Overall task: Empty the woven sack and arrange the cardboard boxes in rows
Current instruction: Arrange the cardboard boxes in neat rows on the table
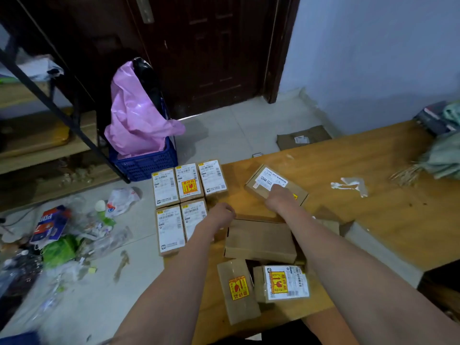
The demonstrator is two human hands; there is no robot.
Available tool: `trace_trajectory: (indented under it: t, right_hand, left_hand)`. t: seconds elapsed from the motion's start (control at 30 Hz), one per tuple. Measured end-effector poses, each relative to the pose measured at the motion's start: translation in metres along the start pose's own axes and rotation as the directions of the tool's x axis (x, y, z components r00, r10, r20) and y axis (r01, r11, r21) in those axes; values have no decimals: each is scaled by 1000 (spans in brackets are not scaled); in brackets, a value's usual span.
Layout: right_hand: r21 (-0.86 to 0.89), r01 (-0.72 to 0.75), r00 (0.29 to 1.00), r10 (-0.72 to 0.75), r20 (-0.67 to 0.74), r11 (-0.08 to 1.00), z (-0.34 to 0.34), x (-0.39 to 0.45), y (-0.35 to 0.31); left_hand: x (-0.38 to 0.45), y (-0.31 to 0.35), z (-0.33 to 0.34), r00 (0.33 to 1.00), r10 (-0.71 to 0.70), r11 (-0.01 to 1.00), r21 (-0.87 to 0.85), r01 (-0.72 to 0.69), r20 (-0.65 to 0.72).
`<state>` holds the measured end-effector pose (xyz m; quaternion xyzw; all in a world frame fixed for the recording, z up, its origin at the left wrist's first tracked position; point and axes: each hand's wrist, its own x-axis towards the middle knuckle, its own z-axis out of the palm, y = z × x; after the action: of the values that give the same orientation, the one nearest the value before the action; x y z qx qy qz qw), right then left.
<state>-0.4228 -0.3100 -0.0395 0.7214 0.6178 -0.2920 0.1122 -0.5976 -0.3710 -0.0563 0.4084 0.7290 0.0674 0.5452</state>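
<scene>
A dark brown panelled door point(211, 51) is seen at the top centre of the frame, set in a matching frame. To its right, a pale bluish wall point(378, 58) is shown, dimly lit. The floor point(249, 125) is laid with light grey tiles, and a strip of light is visible under the door. A wooden table top point(398, 220) is spread across the right half. At the upper left, a shelf rack point(37, 135) with black metal bars and wooden boards is placed. Beside it, a blue plastic crate point(146, 165) is stood on the floor.
</scene>
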Motion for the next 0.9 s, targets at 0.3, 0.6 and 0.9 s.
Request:
trace_trajectory:
  t: [0.3,0.6,0.9]
  right_hand:
    - [-89,-107,993,110,38,990,-10,52,46]
    - [-98,-148,963,166,213,984,32,146,81]
    - [58,-138,961,120,249,989,-30,127,73]
  left_hand:
    - [15,11,26,993,-112,994,-14,113,49]
    - [34,13,33,948,-301,953,2,303,102]
    - [56,51,-16,967,-191,960,-173,220,167]
